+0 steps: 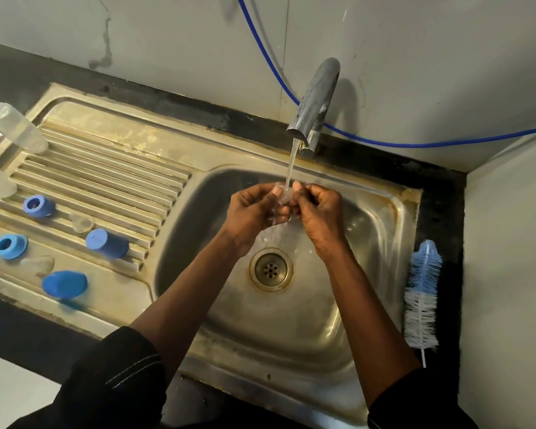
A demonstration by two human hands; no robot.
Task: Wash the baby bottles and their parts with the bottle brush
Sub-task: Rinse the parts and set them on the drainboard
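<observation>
step in hand: rinsing one small clear part (284,198) under running water. the tap (314,103) is on and its stream (291,162) falls onto the part, which is held over the sink basin (369,243), above and behind the drain (270,269). left hand (254,209): grip closed, thumb and curled fingers pinching the left side of the clear part. right hand (317,209): grip closed in the same way on the right side. both thumbs lie on top, close to the stream. the part is transparent and partly hidden by fingers and water, so its type cannot be told. the bottle brush (423,295) lies unused on the dark desk (440,218), just beside the right rim of the sink and well apart from both hands. on the draining board (121,168) to the left lie clear bottles (13,128), blue rings (37,205), blue caps (107,243) and clear teats (81,222). which of these are already washed cannot be told. judgement: the next move calls for one grip to release while the other keeps the part. the freed hand would then either set the part on the draining board or fetch the brush from the right. caution: a wet clear part is likely slippery and would drop toward the drain if both grips loosen together.
</observation>
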